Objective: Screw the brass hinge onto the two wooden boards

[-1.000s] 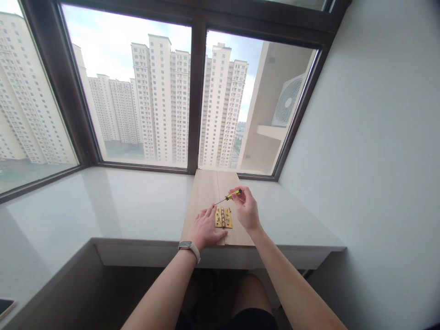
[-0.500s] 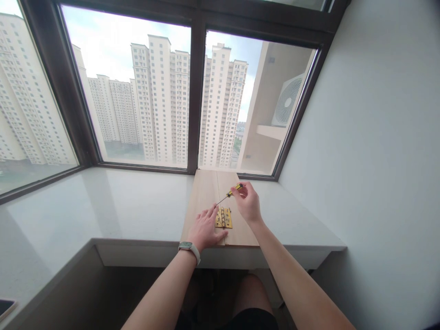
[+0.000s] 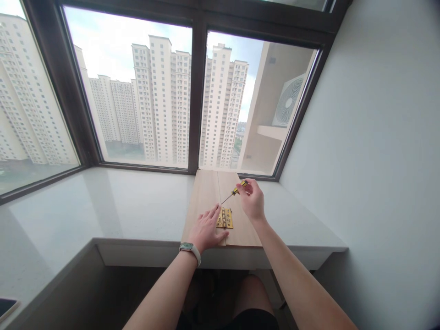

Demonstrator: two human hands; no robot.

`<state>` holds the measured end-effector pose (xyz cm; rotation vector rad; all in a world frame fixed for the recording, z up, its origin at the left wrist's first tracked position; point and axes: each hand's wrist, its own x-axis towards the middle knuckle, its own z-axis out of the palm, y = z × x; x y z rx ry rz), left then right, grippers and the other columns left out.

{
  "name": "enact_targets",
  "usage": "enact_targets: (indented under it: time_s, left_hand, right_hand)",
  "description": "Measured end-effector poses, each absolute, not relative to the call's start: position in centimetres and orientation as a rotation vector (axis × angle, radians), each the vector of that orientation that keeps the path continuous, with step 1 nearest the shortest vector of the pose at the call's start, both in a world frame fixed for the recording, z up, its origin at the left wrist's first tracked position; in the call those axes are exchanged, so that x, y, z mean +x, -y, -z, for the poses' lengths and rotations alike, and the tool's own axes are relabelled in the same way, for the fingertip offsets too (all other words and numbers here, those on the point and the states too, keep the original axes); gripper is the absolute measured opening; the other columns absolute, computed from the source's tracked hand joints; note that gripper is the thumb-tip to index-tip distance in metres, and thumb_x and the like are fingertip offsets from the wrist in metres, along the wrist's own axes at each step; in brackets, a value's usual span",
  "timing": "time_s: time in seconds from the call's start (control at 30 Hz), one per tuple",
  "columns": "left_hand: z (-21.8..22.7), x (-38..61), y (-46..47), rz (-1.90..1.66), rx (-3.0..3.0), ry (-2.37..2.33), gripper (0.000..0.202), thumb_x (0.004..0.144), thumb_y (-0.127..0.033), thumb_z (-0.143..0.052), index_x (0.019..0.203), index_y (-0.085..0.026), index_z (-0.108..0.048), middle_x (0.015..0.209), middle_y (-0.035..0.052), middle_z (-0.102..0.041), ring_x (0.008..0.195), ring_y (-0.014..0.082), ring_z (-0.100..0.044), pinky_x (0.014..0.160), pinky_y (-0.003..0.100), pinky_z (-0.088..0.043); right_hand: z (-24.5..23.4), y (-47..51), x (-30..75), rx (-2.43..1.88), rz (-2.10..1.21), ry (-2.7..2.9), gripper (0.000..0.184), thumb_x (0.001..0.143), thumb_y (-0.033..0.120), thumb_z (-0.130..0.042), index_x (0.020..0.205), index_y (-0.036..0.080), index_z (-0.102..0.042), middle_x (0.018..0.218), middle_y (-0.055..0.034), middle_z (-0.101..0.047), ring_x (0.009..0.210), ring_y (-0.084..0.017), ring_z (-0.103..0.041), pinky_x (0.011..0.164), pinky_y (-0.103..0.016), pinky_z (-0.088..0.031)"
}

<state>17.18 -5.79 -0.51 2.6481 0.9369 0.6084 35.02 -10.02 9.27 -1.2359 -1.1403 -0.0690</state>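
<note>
A brass-coloured butterfly hinge (image 3: 228, 218) lies across the seam between two pale wooden boards (image 3: 203, 195). Flat on the left board rests my left hand (image 3: 206, 228), fingers stretched out, partly covering the hinge's left leaf. My right hand (image 3: 253, 201) is closed round the yellow and black handle of a screwdriver (image 3: 236, 189). Its thin shaft slants down to the left, with the tip close to my left fingertips, just above the hinge. Small bits that look like screws sit on the hinge, too small to make out well.
The boards lie on a white windowsill counter (image 3: 147, 206), whose front edge faces me. A dark window frame (image 3: 196, 114) stands behind, and a white wall (image 3: 378, 137) rises at the right. Part of a dark phone-like object (image 3: 7, 308) shows at the lower left.
My right hand and the screwdriver have moved slightly up and to the right. My left hand stays flat in nearly the same place.
</note>
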Motion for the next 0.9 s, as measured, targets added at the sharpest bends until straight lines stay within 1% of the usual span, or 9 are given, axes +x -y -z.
enact_targets:
  time_s: [0.33,0.53,0.7,0.9]
  left_hand:
    - [0.67,17.26,5.69,-0.627,2.683,-0.914,0.096,0.085,-0.064,-0.053,0.162,-0.027,-0.01,0.169,0.0012,-0.012,0.145,0.0327,-0.034,0.115,0.046,-0.03]
    - [0.94,17.31,5.57,-0.632,2.701,-0.924,0.094,0.086,-0.062,-0.055,0.162,-0.026,-0.012,0.169,0.003,-0.013,0.143,0.0331,-0.036,0.113,0.046,-0.031]
    - [1.14,17.27,5.48,-0.673,2.719,-0.894,0.092,0.086,-0.062,-0.055,0.161,-0.027,-0.014,0.169,0.0021,-0.015,0.142,0.0327,-0.038,0.112,0.046,-0.034]
    - [1.14,17.25,5.46,-0.687,2.713,-0.883,0.09,0.087,-0.061,-0.055,0.161,-0.028,-0.016,0.168,0.0027,-0.018,0.141,0.0352,-0.04,0.112,0.05,-0.034]
  right_hand:
    - [-9.24,9.6,34.77,-1.242,0.055,1.196,0.034,0.088,0.055,-0.065,0.099,0.023,-0.062,0.09,-0.0069,-0.072,0.08,-0.023,-0.071,0.074,-0.037,-0.06]
    - [-9.37,9.76,34.82,-1.269,0.039,1.203,0.037,0.089,0.055,-0.064,0.104,0.021,-0.063,0.091,-0.0076,-0.073,0.083,-0.023,-0.071,0.075,-0.036,-0.059]
    - [-9.52,9.94,34.71,-1.264,0.027,1.225,0.036,0.089,0.053,-0.064,0.107,0.022,-0.064,0.091,-0.0073,-0.073,0.082,-0.022,-0.072,0.076,-0.036,-0.059]
    - [-9.63,10.24,34.46,-1.245,0.014,1.263,0.035,0.089,0.051,-0.065,0.109,0.022,-0.065,0.093,-0.007,-0.073,0.085,-0.022,-0.072,0.078,-0.035,-0.059]
